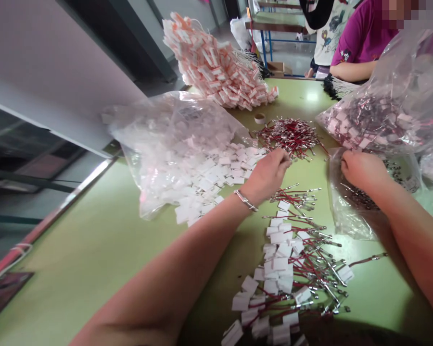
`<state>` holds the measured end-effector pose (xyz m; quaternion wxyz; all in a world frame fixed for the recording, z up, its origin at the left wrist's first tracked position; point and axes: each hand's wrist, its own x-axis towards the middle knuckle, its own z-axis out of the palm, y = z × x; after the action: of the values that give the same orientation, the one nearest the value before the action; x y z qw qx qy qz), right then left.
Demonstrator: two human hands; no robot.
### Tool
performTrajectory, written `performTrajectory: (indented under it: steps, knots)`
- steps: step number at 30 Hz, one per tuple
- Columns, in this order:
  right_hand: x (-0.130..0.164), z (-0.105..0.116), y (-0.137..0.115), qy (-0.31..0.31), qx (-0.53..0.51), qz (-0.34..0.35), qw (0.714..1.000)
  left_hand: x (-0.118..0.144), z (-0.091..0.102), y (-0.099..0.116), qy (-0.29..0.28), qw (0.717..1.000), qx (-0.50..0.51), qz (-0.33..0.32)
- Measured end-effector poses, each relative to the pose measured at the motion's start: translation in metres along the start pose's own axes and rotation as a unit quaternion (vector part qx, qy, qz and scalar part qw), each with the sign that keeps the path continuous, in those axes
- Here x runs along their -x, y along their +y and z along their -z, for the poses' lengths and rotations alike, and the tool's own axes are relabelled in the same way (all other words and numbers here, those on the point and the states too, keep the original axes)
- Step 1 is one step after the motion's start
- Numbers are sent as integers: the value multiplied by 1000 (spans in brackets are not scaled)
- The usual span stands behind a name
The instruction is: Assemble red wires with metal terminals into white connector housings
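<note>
My left hand (269,174), with a bracelet on its wrist, is closed in a pinch at the near edge of a heap of short red wires (290,136) with metal terminals. What its fingers hold is hidden. Over an open clear bag (346,223) of small dark metal pieces (361,198), my right hand (364,169) has its fingers curled together; anything in them is hidden. Between my forearms lies a long row of red wires with white plastic housings (280,264) on their left ends. Loose white housings (205,180) spill from a large clear bag (144,158) left of my left hand.
A tall pile of white and orange pieces (220,67) stands at the back, near a small tape roll (260,118). At right is a filled clear bag (378,122). A person in a purple shirt (361,33) and another person (330,36) are across the green table (130,259).
</note>
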<state>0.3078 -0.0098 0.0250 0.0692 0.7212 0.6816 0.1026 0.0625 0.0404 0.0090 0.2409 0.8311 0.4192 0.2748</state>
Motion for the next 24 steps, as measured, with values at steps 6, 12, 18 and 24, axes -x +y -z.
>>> performTrajectory:
  steps: [6,12,18,24]
  knots:
    - [16,21,-34,69,-364,85,925,11,5,20,-34,984,158,71]
    - [28,17,-59,88,-485,106,864,18,-2,27,-79,969,230,43]
    - [27,11,-54,86,-461,157,869,19,-3,21,-71,985,155,10]
    - [31,24,-48,-60,-499,135,854,27,-1,20,-90,974,-108,-178]
